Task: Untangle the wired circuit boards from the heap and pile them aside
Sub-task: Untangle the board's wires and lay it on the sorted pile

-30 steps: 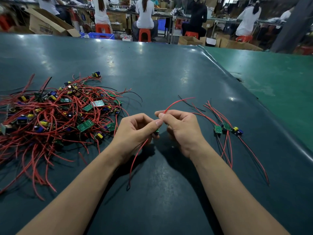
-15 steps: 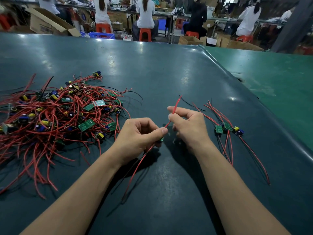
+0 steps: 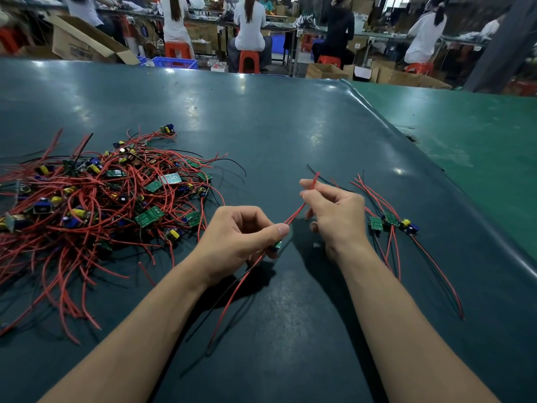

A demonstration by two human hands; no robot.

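above the dark surface (image 3: pixel 290 135), between the tangled heap (image 3: pixel 96 205) and the sorted pile (image 3: pixel 389 222), the left hand (image 3: pixel 235 239) pinches a small board (image 3: pixel 278 245) while the right hand (image 3: pixel 334 210) closes its grip on the board's red wire (image 3: pixel 296 212).

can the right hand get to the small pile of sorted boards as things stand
Probably yes: the sorted boards lie just beside the right hand with bare mat between, though it pinches a red wire now.
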